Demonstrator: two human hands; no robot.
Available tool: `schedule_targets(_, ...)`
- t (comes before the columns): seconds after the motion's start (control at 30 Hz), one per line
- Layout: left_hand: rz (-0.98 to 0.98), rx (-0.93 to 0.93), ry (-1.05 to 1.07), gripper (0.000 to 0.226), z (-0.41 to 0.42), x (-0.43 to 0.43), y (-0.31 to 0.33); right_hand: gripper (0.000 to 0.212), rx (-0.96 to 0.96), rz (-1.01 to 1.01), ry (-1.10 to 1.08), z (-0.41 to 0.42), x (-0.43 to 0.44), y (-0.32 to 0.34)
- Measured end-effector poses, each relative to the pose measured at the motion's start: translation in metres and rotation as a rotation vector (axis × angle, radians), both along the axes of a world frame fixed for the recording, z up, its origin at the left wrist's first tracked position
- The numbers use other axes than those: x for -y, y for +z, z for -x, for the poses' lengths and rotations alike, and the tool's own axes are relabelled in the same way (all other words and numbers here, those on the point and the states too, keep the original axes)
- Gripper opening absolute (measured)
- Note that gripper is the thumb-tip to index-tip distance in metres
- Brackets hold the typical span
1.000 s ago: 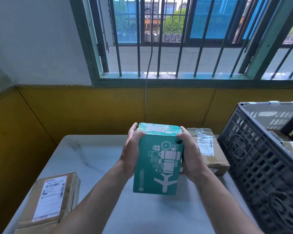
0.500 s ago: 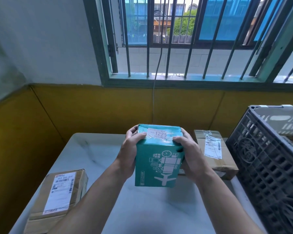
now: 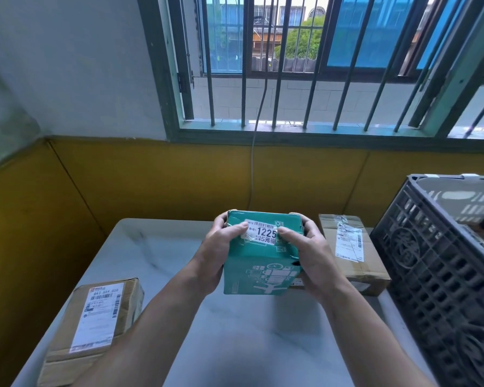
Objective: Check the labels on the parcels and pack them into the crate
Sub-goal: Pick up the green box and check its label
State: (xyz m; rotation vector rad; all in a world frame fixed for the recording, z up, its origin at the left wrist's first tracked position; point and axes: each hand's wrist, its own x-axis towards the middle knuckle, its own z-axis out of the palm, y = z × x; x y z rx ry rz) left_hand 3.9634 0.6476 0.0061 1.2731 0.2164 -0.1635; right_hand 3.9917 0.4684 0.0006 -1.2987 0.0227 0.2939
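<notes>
Three parcels are in plain sight outside the crate: one teal and two brown. The teal parcel [image 3: 260,263] is held up over the middle of the bench [image 3: 235,331], clear of its surface, tipped so that its top face looks toward the camera. Two hands grip it, one on each side. The left hand [image 3: 215,255] wraps the left side with its thumb laid on the top face at the left end of the white label [image 3: 260,233]. The right hand [image 3: 312,255] wraps the right side, its thumb at the label's right end. The fingers [image 3: 221,219] of both hands curl round the far edges of the box. The label shows a barcode and the large digits 1225.

One brown parcel [image 3: 95,325] lies flat on the near left corner of the bench, with one white shipping label [image 3: 101,314] facing up. The second brown parcel [image 3: 352,255] lies flat toward the far right, just behind the right hand, and also bears one label [image 3: 348,244] on top. That makes three labels in all.

One dark slatted crate [image 3: 430,275] stands at the right edge, close beside the second brown parcel. Pale and dark shapes show inside it, but what they are cannot be told.

One thin cable [image 3: 253,163] hangs down the yellow wall from the barred window.
</notes>
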Motion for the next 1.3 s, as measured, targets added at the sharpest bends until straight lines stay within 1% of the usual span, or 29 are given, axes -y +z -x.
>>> schedule_targets(0.1, 0.036, 0.023, 0.055, 0.035, 0.001, 0.002, -0.001, 0.041, 0.015, 0.014, -0.003, 0.001, -0.002, 0.001)
schedule_targets(0.23, -0.055, 0.057, 0.088, 0.03, -0.001, 0.007, -0.004, 0.056, 0.05, 0.146, -0.031, 0.001, -0.002, 0.0)
schedule_targets(0.27, -0.067, 0.047, 0.093, 0.032, -0.001, 0.008, -0.004, 0.054, 0.063, 0.152, -0.041, 0.002, -0.002, -0.001)
schedule_targets(0.37, -0.063, -0.028, 0.099, 0.049, -0.004, 0.012, -0.002, 0.043, 0.108, 0.132, -0.059, 0.004, -0.003, -0.003)
schedule_targets(0.47, -0.043, -0.098, 0.076, 0.058, -0.004, 0.014, 0.0, 0.039, 0.155, 0.143, -0.056, 0.005, -0.004, -0.005)
schedule_targets(0.63, -0.083, -0.06, 0.103, 0.06, -0.003, 0.014, -0.003, 0.036, 0.147, 0.123, -0.047, 0.005, -0.002, -0.006)
schedule_targets(0.77, -0.133, -0.024, 0.097, 0.066, 0.0, 0.016, -0.009, 0.045, 0.052, 0.162, -0.033, 0.003, -0.004, -0.004)
schedule_targets(0.83, -0.141, -0.019, 0.092, 0.066, 0.0, 0.017, -0.008, 0.039, 0.04, 0.152, -0.055, 0.002, -0.004, -0.004)
schedule_targets(0.93, -0.082, -0.088, 0.019, 0.078, 0.0, 0.015, -0.004, 0.026, 0.062, 0.13, -0.079, 0.004, -0.003, -0.007)
schedule_targets(1.0, -0.047, -0.106, 0.0, 0.073, -0.002, 0.011, -0.005, 0.021, 0.078, 0.114, -0.075, 0.006, -0.002, -0.008)
schedule_targets(1.1, -0.031, -0.04, 0.004, 0.056, -0.002, 0.009, -0.01, 0.029, 0.052, 0.079, -0.04, 0.005, 0.001, -0.008)
schedule_targets(1.2, -0.035, 0.053, -0.005, 0.057, 0.0, 0.008, -0.016, 0.046, -0.035, 0.04, 0.021, 0.001, 0.003, -0.006)
schedule_targets(1.23, -0.039, 0.082, -0.023, 0.055, 0.001, 0.008, -0.017, 0.05, -0.06, 0.05, 0.028, 0.0, 0.003, -0.006)
schedule_targets(1.3, -0.039, 0.105, -0.054, 0.056, 0.001, 0.008, -0.017, 0.053, -0.082, 0.107, 0.031, -0.004, 0.005, -0.007)
